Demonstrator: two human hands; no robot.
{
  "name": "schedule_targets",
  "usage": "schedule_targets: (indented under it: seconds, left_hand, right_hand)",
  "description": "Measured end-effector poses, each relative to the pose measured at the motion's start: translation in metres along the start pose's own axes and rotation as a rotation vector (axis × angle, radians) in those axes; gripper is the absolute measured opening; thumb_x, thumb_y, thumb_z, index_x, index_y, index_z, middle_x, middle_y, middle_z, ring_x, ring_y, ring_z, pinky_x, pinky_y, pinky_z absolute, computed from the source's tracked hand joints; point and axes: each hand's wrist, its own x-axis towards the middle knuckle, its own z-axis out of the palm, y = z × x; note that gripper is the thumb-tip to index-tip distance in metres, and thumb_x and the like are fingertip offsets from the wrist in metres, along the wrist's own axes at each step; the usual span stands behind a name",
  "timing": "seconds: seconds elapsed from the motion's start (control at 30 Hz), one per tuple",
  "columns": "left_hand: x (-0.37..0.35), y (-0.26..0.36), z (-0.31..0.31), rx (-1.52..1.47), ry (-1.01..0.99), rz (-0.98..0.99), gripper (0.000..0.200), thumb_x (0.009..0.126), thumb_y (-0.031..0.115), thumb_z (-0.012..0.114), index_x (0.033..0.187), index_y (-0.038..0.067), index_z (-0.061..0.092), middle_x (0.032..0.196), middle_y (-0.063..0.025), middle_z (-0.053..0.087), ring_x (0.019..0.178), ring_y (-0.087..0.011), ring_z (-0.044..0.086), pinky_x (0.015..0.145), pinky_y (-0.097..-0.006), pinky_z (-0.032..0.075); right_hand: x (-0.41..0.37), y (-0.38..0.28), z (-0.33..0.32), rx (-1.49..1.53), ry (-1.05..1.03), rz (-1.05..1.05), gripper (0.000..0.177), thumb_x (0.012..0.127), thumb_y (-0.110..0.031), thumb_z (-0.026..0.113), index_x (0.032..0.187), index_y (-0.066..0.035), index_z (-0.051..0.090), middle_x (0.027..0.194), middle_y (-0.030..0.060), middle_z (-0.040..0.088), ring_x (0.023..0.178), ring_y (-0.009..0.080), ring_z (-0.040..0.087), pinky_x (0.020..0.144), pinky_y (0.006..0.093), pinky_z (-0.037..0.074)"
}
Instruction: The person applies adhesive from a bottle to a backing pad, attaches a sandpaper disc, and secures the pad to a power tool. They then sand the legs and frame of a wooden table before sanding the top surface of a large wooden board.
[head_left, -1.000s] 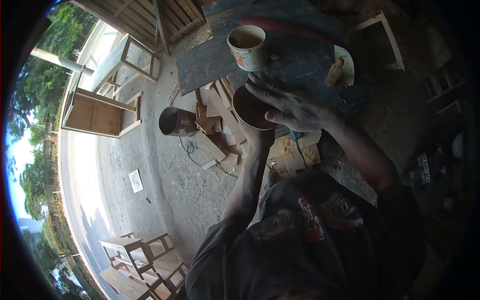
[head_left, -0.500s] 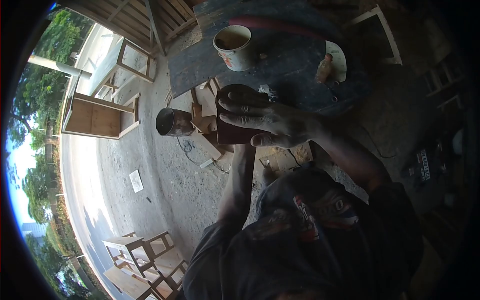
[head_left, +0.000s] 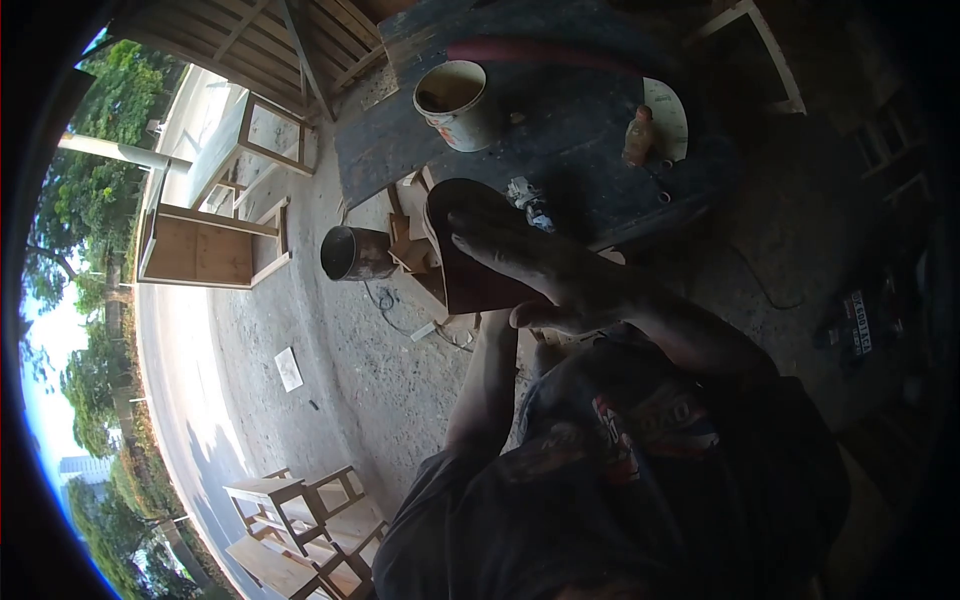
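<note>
While the right hand (head_left: pixel 550 275) lies across the face of a dark brown curved sheet (head_left: pixel 470 285), its fingers (head_left: pixel 497 250) are stretched out nearly straight and close together, with the thumb spread away near the sheet's lower edge. The left hand (head_left: pixel 497 320) is at the sheet's lower edge and mostly hidden by it, so I cannot tell how its fingers are set. The sheet is raised in front of the shirt (head_left: pixel 600 450), near the close edge of the dark worktop (head_left: pixel 590 190). Just beyond it, a crumpled pale item (head_left: pixel 530 203) rests on the worktop. Farther across stand a white bucket (head_left: pixel 468 118) with orange marks and, to its right, a small bottle (head_left: pixel 637 138) by a pale rounded panel (head_left: pixel 670 120). On the ground left of the sheet are wood offcuts (head_left: pixel 408 246) and a dark, rusty-looking bucket (head_left: pixel 362 254).
</note>
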Motion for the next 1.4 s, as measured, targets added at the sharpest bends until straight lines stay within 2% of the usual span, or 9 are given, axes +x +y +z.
schedule_targets:
  seconds: [0.13, 0.27, 0.4, 0.5, 0.7, 1.1, 1.27, 1.33, 1.4]
  left_hand:
    - [0.009, -0.023, -0.003, 0.848, 0.098, 0.304, 0.051, 0.099, 0.025, 0.070, 0.143, 0.006, 0.052, 0.134, -0.0149, 0.063, 0.119, -0.0284, 0.065, 0.093, -0.0439, 0.058]
    - [0.010, -0.013, 0.012, 0.174, 0.053, 0.129, 0.050, 0.099, 0.025, 0.070, 0.142, 0.006, 0.052, 0.133, -0.0149, 0.063, 0.118, -0.0283, 0.066, 0.092, -0.0438, 0.059]
    - [0.010, -0.034, 0.002, 0.712, 0.037, 0.183, 0.049, 0.099, 0.025, 0.069, 0.142, 0.005, 0.053, 0.133, -0.0149, 0.064, 0.116, -0.0282, 0.066, 0.090, -0.0438, 0.060]
    - [0.000, -0.029, -0.009, -0.010, -0.055, -0.278, 0.048, 0.100, 0.024, 0.069, 0.141, 0.005, 0.054, 0.132, -0.0149, 0.064, 0.116, -0.0281, 0.067, 0.089, -0.0437, 0.060]
    - [-0.011, -0.050, -0.056, -0.254, -0.077, -0.611, 0.046, 0.100, 0.024, 0.068, 0.140, 0.005, 0.055, 0.131, -0.0149, 0.065, 0.114, -0.0279, 0.068, 0.087, -0.0436, 0.061]
    - [0.040, -0.089, -0.061, -0.279, -0.083, -0.744, 0.043, 0.101, 0.024, 0.067, 0.138, 0.004, 0.057, 0.129, -0.0150, 0.066, 0.110, -0.0275, 0.070, 0.083, -0.0435, 0.063]
    - [0.125, -0.104, -0.051, 2.059, -0.769, -0.042, 0.037, 0.098, 0.018, 0.063, 0.135, 0.010, 0.061, 0.119, -0.0162, 0.071, 0.102, -0.0242, 0.074, 0.077, -0.0363, 0.061]
    - [0.162, -0.120, -0.047, 1.879, -0.489, -0.196, 0.042, 0.080, 0.009, 0.072, 0.120, 0.005, 0.062, 0.107, -0.0163, 0.069, 0.103, -0.0403, 0.068, 0.085, -0.0500, 0.055]
    - [0.213, -0.168, -0.124, 1.555, -0.334, 0.183, 0.024, 0.091, 0.020, 0.065, 0.112, 0.007, 0.064, 0.098, -0.0132, 0.068, 0.088, -0.0335, 0.070, 0.071, -0.0457, 0.056]
  right_hand:
    - [0.004, 0.022, -0.025, 0.011, 0.033, 0.171, 0.087, 0.102, -0.057, 0.055, 0.162, -0.001, 0.024, 0.169, 0.0223, 0.023, 0.158, 0.0367, 0.018, 0.128, 0.0493, 0.023]
    - [-0.012, 0.016, -0.024, -0.110, -0.113, -0.069, 0.091, 0.098, -0.060, 0.058, 0.162, -0.004, 0.028, 0.169, 0.0180, 0.026, 0.157, 0.0348, 0.025, 0.127, 0.0496, 0.028]
    - [-0.012, 0.042, -0.039, -0.166, -0.105, 0.075, 0.102, 0.094, -0.077, 0.048, 0.163, -0.006, 0.026, 0.169, 0.0165, 0.026, 0.158, 0.0343, 0.021, 0.129, 0.0516, 0.020]
    - [-0.031, 0.036, -0.039, -0.118, -0.094, -0.044, 0.102, 0.092, -0.076, 0.054, 0.162, -0.005, 0.030, 0.167, 0.0167, 0.031, 0.157, 0.0331, 0.025, 0.129, 0.0502, 0.022]
    - [-0.054, 0.035, -0.025, -0.083, -0.141, -0.044, 0.107, 0.088, -0.083, 0.051, 0.161, -0.007, 0.034, 0.167, 0.0153, 0.033, 0.156, 0.0320, 0.028, 0.130, 0.0499, 0.020]
    - [-0.132, 0.094, -0.017, 0.029, 0.121, 0.313, 0.103, 0.079, -0.055, 0.082, 0.160, -0.010, 0.037, 0.166, 0.0154, 0.035, 0.155, 0.0344, 0.029, 0.126, 0.0548, 0.024]
    - [-0.147, 0.129, 0.023, 0.751, 0.649, 0.674, 0.086, 0.096, -0.058, 0.065, 0.160, -0.008, 0.036, 0.164, 0.0146, 0.038, 0.151, 0.0323, 0.036, 0.124, 0.0481, 0.030]
    - [-0.137, 0.166, 0.018, 1.805, 1.132, 0.734, 0.080, 0.103, -0.056, 0.056, 0.160, -0.004, 0.034, 0.165, 0.0166, 0.037, 0.155, 0.0307, 0.030, 0.124, 0.0483, 0.027]
    - [-0.151, 0.237, 0.055, 1.162, 1.205, 0.903, 0.078, 0.105, -0.060, 0.044, 0.160, -0.005, 0.034, 0.164, 0.0178, 0.038, 0.153, 0.0309, 0.032, 0.123, 0.0473, 0.027]
